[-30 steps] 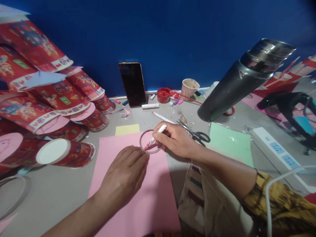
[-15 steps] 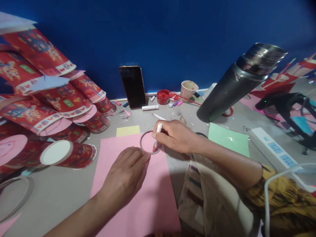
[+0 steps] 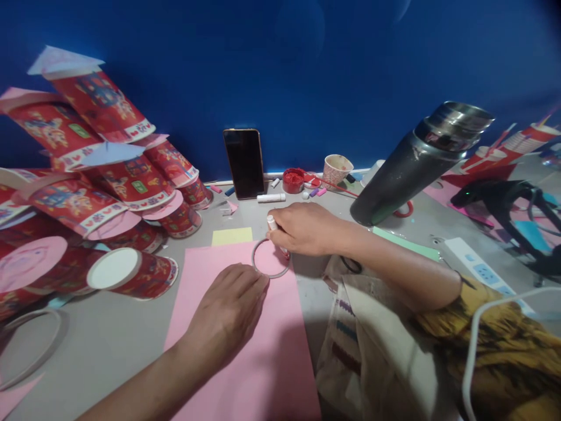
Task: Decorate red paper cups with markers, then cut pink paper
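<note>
A grey ring (image 3: 271, 276) lies flat on a pink sheet of paper (image 3: 205, 263), near its top right corner. My left hand (image 3: 230, 301) rests on the sheet with its fingers together, the fingertips holding the ring's lower left edge. In my right hand (image 3: 302, 229) is a white marker (image 3: 272, 223), pinched between thumb and fingers. Its red-patterned lower part shows below the hand at the ring's right side. The marker's tip is hidden. A yellow paper (image 3: 232, 236) lies just behind the pink sheet.
Stacked red paper cups (image 3: 131, 181) rise at the left. A black phone (image 3: 244, 165) stands against the blue wall (image 3: 280, 70). Another white marker (image 3: 270, 198), a red tub (image 3: 293, 182) and a dark flask (image 3: 407, 169) stand behind my hands. A power strip (image 3: 484, 272) and cloth bag (image 3: 372, 345) are right.
My right hand has shifted with the marker, whose top now leans further left and away from me. The left hand stays at the ring. The whole view has tilted slightly.
</note>
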`<move>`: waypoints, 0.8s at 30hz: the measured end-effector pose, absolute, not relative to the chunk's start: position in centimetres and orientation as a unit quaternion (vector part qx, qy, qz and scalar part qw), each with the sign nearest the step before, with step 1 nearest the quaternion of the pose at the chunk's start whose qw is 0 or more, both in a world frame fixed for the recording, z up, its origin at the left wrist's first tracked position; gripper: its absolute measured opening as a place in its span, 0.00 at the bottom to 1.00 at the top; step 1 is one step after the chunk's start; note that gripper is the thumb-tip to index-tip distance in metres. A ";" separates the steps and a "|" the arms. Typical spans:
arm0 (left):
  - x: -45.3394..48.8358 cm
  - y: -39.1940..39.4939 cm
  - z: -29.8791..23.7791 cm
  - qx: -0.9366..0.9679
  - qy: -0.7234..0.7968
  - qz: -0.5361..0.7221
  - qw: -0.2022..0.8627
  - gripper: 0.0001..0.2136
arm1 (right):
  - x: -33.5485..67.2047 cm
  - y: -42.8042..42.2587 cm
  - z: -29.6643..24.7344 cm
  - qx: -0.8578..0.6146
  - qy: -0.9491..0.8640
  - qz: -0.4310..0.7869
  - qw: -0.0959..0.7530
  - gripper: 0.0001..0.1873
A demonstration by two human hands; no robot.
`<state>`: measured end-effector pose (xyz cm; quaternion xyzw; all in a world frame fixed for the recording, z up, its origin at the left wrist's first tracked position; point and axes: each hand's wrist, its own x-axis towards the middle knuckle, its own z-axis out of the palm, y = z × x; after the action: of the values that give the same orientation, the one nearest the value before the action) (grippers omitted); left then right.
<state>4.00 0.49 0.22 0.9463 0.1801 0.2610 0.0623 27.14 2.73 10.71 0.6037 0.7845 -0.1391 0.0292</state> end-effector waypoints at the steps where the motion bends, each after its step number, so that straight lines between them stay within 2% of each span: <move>1: 4.0 0.5 0.2 0.946 0.182 0.262 0.063 0.08 | 27.1 2.9 10.7 0.606 0.784 -0.130 0.029 0.16; 11: 4.0 0.3 0.1 0.942 0.190 0.265 0.074 0.09 | 25.9 2.7 10.1 0.587 0.808 -0.051 0.014 0.16; 18: 4.3 0.1 0.5 0.938 0.198 0.267 0.103 0.12 | 25.4 1.2 9.4 0.557 0.829 -0.041 0.020 0.13; 24: 4.3 0.1 0.3 0.949 0.187 0.242 0.073 0.11 | 25.5 0.1 8.8 0.532 0.845 -0.044 0.032 0.12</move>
<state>4.31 0.13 0.28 0.9492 0.1872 0.2419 0.0735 25.54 0.11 8.79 0.5316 0.8453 -0.0437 0.0321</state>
